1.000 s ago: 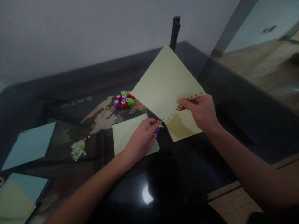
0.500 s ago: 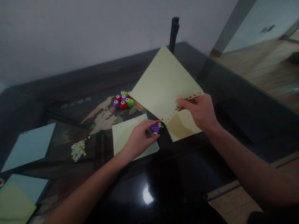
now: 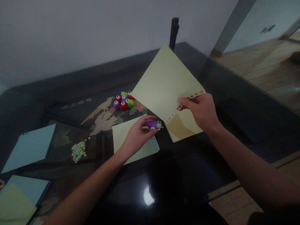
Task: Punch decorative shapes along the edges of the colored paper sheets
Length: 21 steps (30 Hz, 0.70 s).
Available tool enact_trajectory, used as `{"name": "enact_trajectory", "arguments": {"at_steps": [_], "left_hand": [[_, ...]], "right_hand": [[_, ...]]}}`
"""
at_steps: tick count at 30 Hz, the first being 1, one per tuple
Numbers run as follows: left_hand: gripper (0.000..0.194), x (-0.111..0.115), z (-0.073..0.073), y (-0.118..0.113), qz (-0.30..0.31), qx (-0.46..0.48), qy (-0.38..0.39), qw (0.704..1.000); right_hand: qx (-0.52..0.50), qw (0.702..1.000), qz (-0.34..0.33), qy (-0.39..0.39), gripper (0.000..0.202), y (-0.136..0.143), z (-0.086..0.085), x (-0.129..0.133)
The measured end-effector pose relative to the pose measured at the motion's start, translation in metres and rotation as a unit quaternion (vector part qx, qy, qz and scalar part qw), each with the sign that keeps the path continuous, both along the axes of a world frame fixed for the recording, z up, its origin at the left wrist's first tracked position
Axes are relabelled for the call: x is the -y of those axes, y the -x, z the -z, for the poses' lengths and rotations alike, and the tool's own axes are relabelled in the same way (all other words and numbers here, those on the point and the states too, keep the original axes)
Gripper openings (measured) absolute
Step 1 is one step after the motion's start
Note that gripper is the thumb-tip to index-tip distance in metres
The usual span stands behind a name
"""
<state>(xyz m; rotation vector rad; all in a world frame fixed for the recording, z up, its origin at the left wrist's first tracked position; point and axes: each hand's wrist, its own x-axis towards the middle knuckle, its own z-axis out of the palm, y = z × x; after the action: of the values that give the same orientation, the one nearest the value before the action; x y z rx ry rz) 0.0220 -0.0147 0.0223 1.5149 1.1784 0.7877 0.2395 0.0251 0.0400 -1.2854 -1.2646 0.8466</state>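
Left hand (image 3: 134,135) pinches the purple punch (image 3: 152,124), right hand (image 3: 202,110) pinches the sheet (image 3: 164,84) by its holed edge. Steady wanted here — sheet flat, punch square!

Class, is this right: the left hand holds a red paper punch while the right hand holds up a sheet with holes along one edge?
Not quite: the paper punch in the left hand is purple, not red, as the head view shows. The rest stands.
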Motion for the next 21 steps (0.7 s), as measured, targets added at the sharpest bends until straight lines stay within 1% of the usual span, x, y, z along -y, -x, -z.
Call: {"name": "enact_trajectory", "arguments": {"at_steps": [5,10,12,15,17,21], "left_hand": [[0.029,-0.002,-0.003,0.002,-0.017,0.04,0.041,0.998],[0.033,-0.007,0.001,0.008,-0.04,0.128,0.097,0.986],[0.035,-0.01,0.003,0.011,-0.04,0.146,0.104,0.983],[0.039,-0.012,0.002,0.014,-0.037,0.117,0.08,0.989],[0.038,-0.014,0.001,0.015,-0.032,0.085,0.055,0.994],[0.035,-0.026,0.004,0.014,-0.022,0.011,-0.035,0.999]], "right_hand": [[-0.03,0.999,0.007,0.009,0.007,-0.001,-0.002,-0.001],[-0.059,0.998,0.026,0.008,0.009,-0.008,-0.002,-0.006],[-0.074,0.996,0.038,0.007,0.01,-0.013,-0.001,-0.01],[-0.123,0.991,0.049,-0.004,0.013,-0.021,0.001,-0.016],[-0.144,0.988,0.051,-0.015,0.015,-0.026,0.001,-0.02],[-0.154,0.986,0.063,-0.029,0.02,-0.033,0.0,-0.023]]}}
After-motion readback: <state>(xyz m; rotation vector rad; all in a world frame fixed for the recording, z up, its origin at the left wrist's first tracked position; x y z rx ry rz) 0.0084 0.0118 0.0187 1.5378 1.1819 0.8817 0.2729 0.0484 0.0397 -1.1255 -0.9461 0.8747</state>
